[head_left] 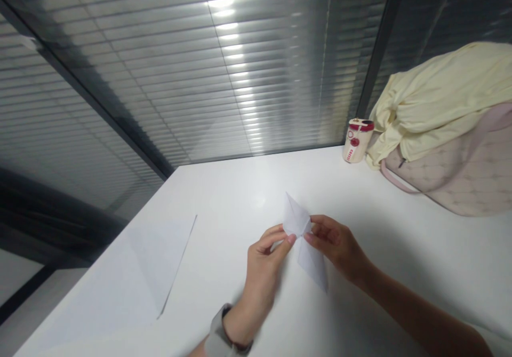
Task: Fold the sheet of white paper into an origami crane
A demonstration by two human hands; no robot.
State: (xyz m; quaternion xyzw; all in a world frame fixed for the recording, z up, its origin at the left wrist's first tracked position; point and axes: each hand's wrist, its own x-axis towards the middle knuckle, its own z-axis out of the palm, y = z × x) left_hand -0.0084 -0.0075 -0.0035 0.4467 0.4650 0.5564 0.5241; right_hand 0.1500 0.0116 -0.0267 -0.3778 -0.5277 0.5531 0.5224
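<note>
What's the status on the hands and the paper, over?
Both grips shut: left hand and right hand pinch the folded paper. A flat sheet lies apart, leftward.

Matt white paper [304, 239], smooth table [400, 229]

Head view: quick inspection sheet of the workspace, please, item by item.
Surface: white table, smooth.
Job's things: folded paper, white, pinched at its middle.
Clutter: flat paper sheet at left; coffee cup with red lid, pink quilted bag and pale yellow garment draped over it, far right.
Hands: left hand and right hand both pinch the folded paper; wristband on the left wrist.
Cables: nothing seen.
Surroundings: closed blinds beyond the table's far edge.
</note>
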